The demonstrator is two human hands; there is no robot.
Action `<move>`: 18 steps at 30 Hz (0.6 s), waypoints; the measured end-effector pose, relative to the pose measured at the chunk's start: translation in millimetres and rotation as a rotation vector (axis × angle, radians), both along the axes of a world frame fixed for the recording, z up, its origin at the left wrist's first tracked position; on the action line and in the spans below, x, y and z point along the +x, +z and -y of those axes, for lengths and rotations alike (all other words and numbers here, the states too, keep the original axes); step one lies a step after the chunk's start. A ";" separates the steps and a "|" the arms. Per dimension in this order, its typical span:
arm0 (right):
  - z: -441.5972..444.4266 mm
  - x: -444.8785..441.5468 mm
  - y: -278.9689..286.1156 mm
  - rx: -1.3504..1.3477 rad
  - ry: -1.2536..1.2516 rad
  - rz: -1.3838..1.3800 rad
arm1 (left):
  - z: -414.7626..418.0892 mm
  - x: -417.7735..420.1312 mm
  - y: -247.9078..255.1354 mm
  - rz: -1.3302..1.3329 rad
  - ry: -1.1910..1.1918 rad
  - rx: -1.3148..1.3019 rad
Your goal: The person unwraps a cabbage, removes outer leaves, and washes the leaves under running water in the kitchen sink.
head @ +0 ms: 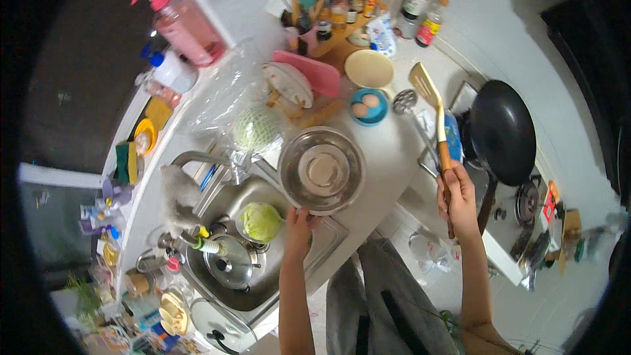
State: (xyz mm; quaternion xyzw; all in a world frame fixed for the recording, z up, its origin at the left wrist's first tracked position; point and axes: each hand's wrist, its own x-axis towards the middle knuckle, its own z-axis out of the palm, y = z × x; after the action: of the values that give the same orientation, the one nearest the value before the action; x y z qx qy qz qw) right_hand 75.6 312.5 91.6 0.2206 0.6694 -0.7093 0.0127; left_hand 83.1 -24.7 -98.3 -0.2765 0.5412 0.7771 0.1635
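Observation:
My left hand [298, 227] grips the near rim of a stainless steel bowl [291, 150], with its fingertips at the edge. The bowl is at the counter's edge beside the sink, and a smaller round form shows in its middle. A slotted spatula [434, 98], pale with a wooden handle, is held upright in my right hand [459, 199]. A metal skimmer [405, 101] slants beside it, its handle running towards that hand; whether I hold it too, I cannot tell. Beyond the bowl, a blue bowl [382, 114] contains two eggs [370, 101].
At left, the steel sink [281, 283] holds a green cabbage [261, 222] and a glass lid [236, 261]. A netted melon [256, 128] sits by plastic wrap. A black wok [505, 133] stands on the stove at right. Several sauce bottles [340, 5] line the back corner.

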 end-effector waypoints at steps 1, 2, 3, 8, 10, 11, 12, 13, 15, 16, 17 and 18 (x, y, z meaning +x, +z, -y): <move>-2.6 12.8 2.1 -0.011 -0.004 0.009 | 0.4 -3.6 -0.6 -0.001 0.002 -0.008; -2.7 26.3 5.8 -0.029 -0.011 0.013 | 0.8 -4.1 -0.3 -0.015 -0.006 0.002; -1.7 39.3 12.0 -0.044 -0.020 0.017 | -2.6 -7.2 8.8 -0.028 -0.015 0.015; -1.1 120.8 31.1 -0.134 -0.061 -0.031 | -15.5 1.8 22.4 -0.050 -0.033 -0.090; 7.1 157.4 45.4 -0.227 -0.162 0.025 | -19.6 16.6 24.8 -0.096 -0.019 -0.299; 9.5 177.5 49.8 -0.282 -0.213 0.046 | -30.5 30.6 35.5 -0.324 -0.098 -0.557; 9.2 201.3 49.7 -0.310 -0.233 0.023 | -63.3 53.1 84.9 -0.563 -0.177 -0.794; 14.5 220.7 52.4 -0.285 -0.269 0.001 | -89.1 79.2 125.5 -0.813 -0.236 -1.028; 22.4 257.7 54.8 -0.396 -0.349 -0.042 | -117.1 130.1 165.9 -0.991 -0.506 -0.829; 26.0 274.6 55.3 -0.393 -0.367 -0.053 | -129.2 153.8 190.1 -0.997 -0.658 -0.686; 29.7 291.3 54.7 -0.391 -0.387 -0.063 | -145.6 164.4 200.7 -1.178 -0.730 -0.694; 31.8 311.9 54.6 -0.387 -0.405 -0.076 | -164.1 177.9 211.6 -1.365 -0.793 -0.686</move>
State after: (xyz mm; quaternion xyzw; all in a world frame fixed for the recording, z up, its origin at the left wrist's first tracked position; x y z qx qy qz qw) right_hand 387.5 280.7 146.2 0.3168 0.4636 -0.8198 -0.1126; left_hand 261.1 139.3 113.3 0.4268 0.7826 0.4522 -0.0311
